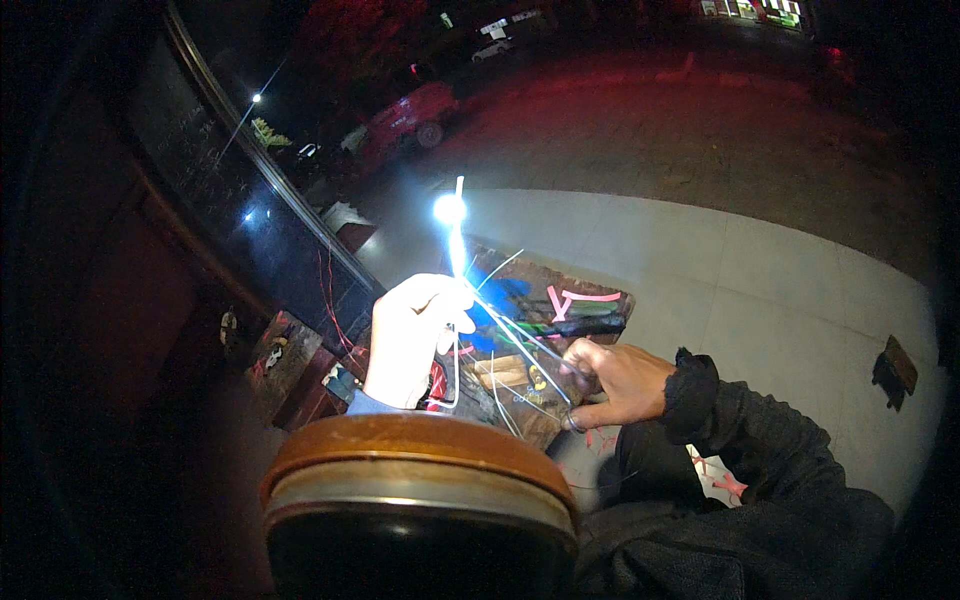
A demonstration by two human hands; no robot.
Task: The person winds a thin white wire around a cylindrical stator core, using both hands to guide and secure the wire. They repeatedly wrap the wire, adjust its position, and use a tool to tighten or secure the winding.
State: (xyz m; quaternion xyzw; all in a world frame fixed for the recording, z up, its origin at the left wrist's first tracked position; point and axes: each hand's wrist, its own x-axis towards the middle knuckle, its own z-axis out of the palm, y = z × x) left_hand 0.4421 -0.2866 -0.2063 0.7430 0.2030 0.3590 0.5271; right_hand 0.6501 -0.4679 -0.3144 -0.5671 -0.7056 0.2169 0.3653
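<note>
My left hand (410,335) is raised at the middle, washed out by strong light. Its thumb and fingers are closed on a bunch of thin pale wires (535,364). The strands slant down to the right, and a few stray ends stick out. My right hand (625,380) grips the lower part of the bunch with its fingers curled around it. Above the left hand is a dazzling white glare (450,210) with a thin upright tip, whose source I cannot make out. Under the wires lies a dark work board (545,275) with pink strips (590,297) and a black and green tool-like piece (590,326).
A brown-rimmed round object (420,435) blocks the bottom centre. At left are a dark glossy panel (250,200) and a wooden box (285,355) with thin red wires near it. A small dark block (895,372) lies on the pale floor (760,300). Beyond stands a red vehicle (410,110).
</note>
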